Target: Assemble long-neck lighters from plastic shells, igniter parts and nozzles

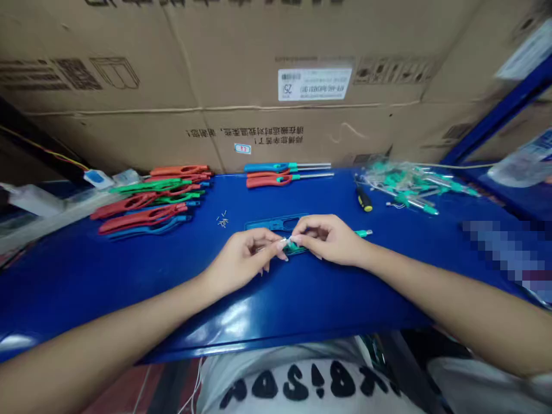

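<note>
My left hand (pixel 250 253) is closed, thumb and fingertips pinched together at a small white part (pixel 283 241). My right hand (pixel 330 238) is closed in a pinch right beside it, its fingertips almost touching those of the left; what exactly it grips is too small to tell. Under and behind the fingers lies a blue plastic handle shell (pixel 263 223) with an opening, like half of a long lighter's casing. Some green plastic shows just below the fingertips. A green stem with a metal tip (pixel 364 233) emerges past my right hand, its other end hidden.
Red, green and blue handle shells (pixel 138 213) are piled at left, near several small screws (pixel 223 221). Long lighters with metal tubes (pixel 288 175) lie behind. A screwdriver (pixel 364 198) and a heap of green-and-metal stems (pixel 409 184) lie right. A cardboard box (pixel 241 69) walls the back.
</note>
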Tool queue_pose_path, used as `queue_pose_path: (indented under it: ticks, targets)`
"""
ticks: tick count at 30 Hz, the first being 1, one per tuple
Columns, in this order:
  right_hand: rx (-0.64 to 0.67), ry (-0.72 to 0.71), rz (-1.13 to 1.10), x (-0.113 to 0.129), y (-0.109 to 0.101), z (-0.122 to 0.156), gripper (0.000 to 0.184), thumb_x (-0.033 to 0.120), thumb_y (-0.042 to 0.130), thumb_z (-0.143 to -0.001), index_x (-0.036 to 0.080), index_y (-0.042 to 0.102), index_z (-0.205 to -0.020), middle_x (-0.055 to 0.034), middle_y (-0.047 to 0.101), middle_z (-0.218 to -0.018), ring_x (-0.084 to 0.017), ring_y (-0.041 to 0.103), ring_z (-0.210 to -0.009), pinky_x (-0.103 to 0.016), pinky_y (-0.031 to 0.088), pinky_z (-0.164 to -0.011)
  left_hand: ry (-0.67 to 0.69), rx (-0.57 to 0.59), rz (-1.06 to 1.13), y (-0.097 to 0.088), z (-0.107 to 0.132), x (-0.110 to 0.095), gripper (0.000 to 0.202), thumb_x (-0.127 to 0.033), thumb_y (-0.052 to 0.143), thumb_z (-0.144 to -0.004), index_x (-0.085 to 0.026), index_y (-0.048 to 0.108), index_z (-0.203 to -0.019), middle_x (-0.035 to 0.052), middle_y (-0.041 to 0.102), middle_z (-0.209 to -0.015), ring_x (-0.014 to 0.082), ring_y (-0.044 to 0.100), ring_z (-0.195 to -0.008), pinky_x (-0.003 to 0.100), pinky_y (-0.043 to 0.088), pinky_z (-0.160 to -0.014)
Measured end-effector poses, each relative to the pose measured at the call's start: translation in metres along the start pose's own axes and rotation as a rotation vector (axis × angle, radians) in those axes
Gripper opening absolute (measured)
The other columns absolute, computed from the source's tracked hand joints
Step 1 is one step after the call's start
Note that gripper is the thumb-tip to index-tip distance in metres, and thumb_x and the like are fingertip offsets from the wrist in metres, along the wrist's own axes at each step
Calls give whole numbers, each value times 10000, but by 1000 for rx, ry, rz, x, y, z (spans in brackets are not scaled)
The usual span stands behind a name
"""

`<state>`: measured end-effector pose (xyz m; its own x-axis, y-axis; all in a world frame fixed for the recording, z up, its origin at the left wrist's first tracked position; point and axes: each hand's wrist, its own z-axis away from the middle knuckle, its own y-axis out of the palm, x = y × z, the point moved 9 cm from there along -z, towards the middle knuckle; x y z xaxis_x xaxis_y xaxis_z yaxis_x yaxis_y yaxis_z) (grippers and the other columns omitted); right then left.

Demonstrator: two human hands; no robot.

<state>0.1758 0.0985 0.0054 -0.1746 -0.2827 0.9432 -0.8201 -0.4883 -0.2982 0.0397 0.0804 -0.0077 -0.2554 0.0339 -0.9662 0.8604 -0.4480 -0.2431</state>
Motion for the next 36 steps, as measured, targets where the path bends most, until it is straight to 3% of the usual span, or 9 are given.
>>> queue_pose_path:
  ticks: [6,15,20,22,25,30,36]
  targets:
    - [17,27,4,0,3,-2,240,390,684,-877,152,665,-853,31,577,-639,-66,451,-483,-217,337,-467,36,5,-45,-2,4,-5,270,-395,652,-923,-142,716,-992,45,770,-855,87,609,-600,188,505,-572]
    - [8,28,-11,2,2,-1,270,420,681,-885,157,660,-824,26,587,-677,-61,465,-470,-214,358,-445,73,12,-114,-2,5,-5,258,-407,656,-938,-171,746,-987,37,756,-850,113,625,-639,224,511,-600]
    - [4,90,-56,-2,0,-1,275,431,635,-911,163,636,-847,38,572,-643,-60,472,-426,-203,380,-417,286,-110,-375,-15,12,-29,205,-367,665,-943,-223,781,-1032,33,689,-919,139,640,-767,263,508,-685]
    - [3,108,-42,-4,-1,-1,271,422,621,-915,156,646,-870,15,613,-704,-55,484,-430,-201,392,-421,341,-106,-488,-16,15,-38,193,-330,666,-945,-227,774,-1067,27,676,-919,139,638,-791,276,505,-735]
    - [-1,129,-24,-5,-2,-1,262,404,602,-920,149,660,-902,-12,649,-785,-47,496,-435,-200,399,-422,356,-52,-609,-14,16,-42,226,-340,673,-942,-212,738,-1116,21,688,-897,162,640,-830,295,501,-766]
    - [-9,141,-9,-4,-3,-1,239,386,601,-916,157,669,-904,-5,647,-777,-48,491,-428,-200,391,-413,367,-28,-767,-12,16,-39,179,-356,650,-955,-180,678,-934,35,703,-885,200,619,-851,325,488,-770]
    - [-8,135,0,-3,-3,-1,237,385,595,-924,162,669,-901,-4,648,-778,-48,489,-431,-202,386,-413,390,-2,-875,-8,14,-36,182,-345,619,-973,-183,679,-917,50,678,-924,218,601,-909,361,479,-841]
